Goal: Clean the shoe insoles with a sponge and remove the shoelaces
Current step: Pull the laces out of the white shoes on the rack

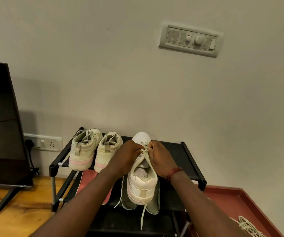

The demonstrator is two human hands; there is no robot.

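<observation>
1. Forearms come in from the bottom edge toward the black shoe rack (189,161). The right wrist has a red band (173,173).
2. White shoe (142,185) is over the rack's top shelf, right of centre. Toe points to the wall and the heel sticks out past the rack's front edge.
3. Left hand (127,154) has its fingers curled, pinching the lace (144,151) on the left side of the lacing.
4. Right hand (160,158) has its fingers curled, pinching the same lace from the right. The hands are just beside each other.
5. Loose lace end (143,214) dangles below the heel at the rack's front.
6. Two grey-green insoles (129,200) show under the heel. Can't tell which rack shelf they lie on.
7. Reddish insoles (88,180) are at the rack's front left, partly behind the left forearm.
8. Beige shoe pair (83,151) is on the rack's top shelf, left end, heels toward the camera.
9. Red tray (250,202) is right of the rack, with a lace bundle (247,226) in it.
10. Dark screen (1,125) is left of the rack on a wooden table (18,211).
</observation>
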